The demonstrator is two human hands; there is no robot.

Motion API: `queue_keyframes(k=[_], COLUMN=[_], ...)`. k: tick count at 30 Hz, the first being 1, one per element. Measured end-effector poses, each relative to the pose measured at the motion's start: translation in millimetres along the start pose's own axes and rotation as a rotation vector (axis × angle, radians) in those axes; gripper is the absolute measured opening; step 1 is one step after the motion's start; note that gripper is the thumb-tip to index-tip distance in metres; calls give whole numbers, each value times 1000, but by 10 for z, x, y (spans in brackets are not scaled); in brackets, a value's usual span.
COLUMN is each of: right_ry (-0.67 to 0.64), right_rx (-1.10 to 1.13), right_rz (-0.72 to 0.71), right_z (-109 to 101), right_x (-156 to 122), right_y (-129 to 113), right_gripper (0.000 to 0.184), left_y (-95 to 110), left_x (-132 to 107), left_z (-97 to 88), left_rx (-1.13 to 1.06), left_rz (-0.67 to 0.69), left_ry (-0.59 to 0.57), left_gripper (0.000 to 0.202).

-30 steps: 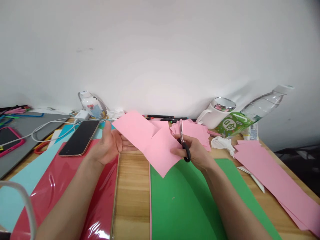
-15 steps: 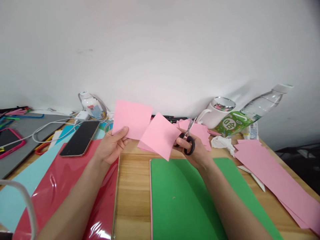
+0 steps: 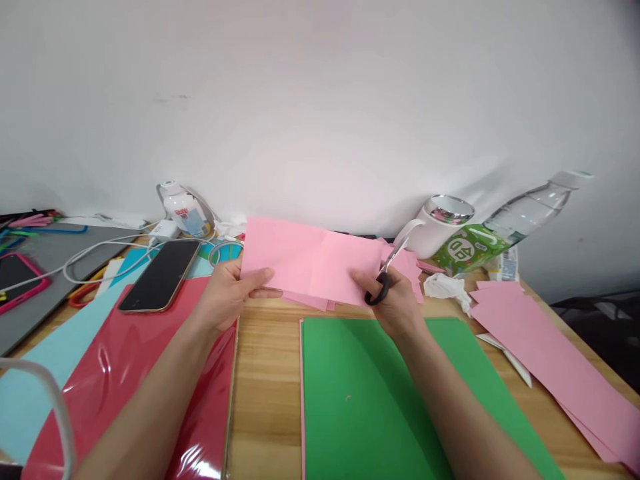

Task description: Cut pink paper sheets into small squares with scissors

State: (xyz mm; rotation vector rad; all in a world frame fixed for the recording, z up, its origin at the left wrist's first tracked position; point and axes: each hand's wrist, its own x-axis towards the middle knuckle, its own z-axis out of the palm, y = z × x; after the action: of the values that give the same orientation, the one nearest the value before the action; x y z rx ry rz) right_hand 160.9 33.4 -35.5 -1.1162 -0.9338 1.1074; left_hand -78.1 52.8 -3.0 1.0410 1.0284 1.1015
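My left hand (image 3: pixel 233 291) pinches a square of pink paper (image 3: pixel 277 257) between thumb and fingers. A second pink paper piece (image 3: pixel 343 263) is in my right hand (image 3: pixel 393 297), its left side meeting or overlapping the first near the middle. The same right hand also keeps a pair of black-handled scissors (image 3: pixel 381 287), blades pointing up and right past the paper's edge. Beneath and behind the held papers lie more pink pieces (image 3: pixel 406 263) on the table. My right fingers are partly hidden behind the paper.
A green paper stack (image 3: pixel 380 393) lies before me, with a wrapped red pack (image 3: pixel 125 360) and a phone (image 3: pixel 160 277) to its left. Behind stand a white mug (image 3: pixel 425 230) and a leaning bottle (image 3: pixel 533 207). Pink strips (image 3: pixel 550 360) lie right.
The right hand's pink piece has turned from a slanted diamond to level, and now lines up against the left hand's piece. My left hand has shifted slightly right and its paper lowered.
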Motion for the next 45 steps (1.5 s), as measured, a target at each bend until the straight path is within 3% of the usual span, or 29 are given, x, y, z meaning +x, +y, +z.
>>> queue_keyframes(k=[4, 10, 12, 15, 18, 23, 27, 35, 41, 45], right_ry=[49, 208, 191, 60, -17, 132, 199, 197, 228, 245], right_rx=[-183, -445, -387, -263, -244, -264, -248, -179, -224, -205], right_rz=[-88, -413, -367, -213, -139, -250, -299, -261, -296, -242], right_z=[-43, -53, -62, -99, -140, -168, -165, -134, -147, -141], right_x=[-20, -57, -50, -18, 17, 49, 54, 33, 31, 28], right_y=[-14, -83, -124, -170, -172, -138, -127, -123, -147, -143], right_gripper=[29, 21, 25, 32, 32, 36, 37, 33, 35, 39], left_y=[-18, -13, -6, 11, 17, -20, -14, -25, -20, 39], left_x=[11, 26, 31, 32, 27, 24, 13, -28, -34, -23], left_z=[-26, -36, -36, -45, -61, -64, -41, 1, -26, -33], left_rx=[95, 55, 38, 4, 20, 124, 91, 66, 11, -89], left_rz=[-44, -34, -11, 19, -23, -71, -67, -12, -92, -50], left_ry=[-49, -75, -77, -65, -87, -178, -184, -184, -252, -186], left_gripper=[26, 19, 18, 20, 22, 16, 17, 40, 36, 39])
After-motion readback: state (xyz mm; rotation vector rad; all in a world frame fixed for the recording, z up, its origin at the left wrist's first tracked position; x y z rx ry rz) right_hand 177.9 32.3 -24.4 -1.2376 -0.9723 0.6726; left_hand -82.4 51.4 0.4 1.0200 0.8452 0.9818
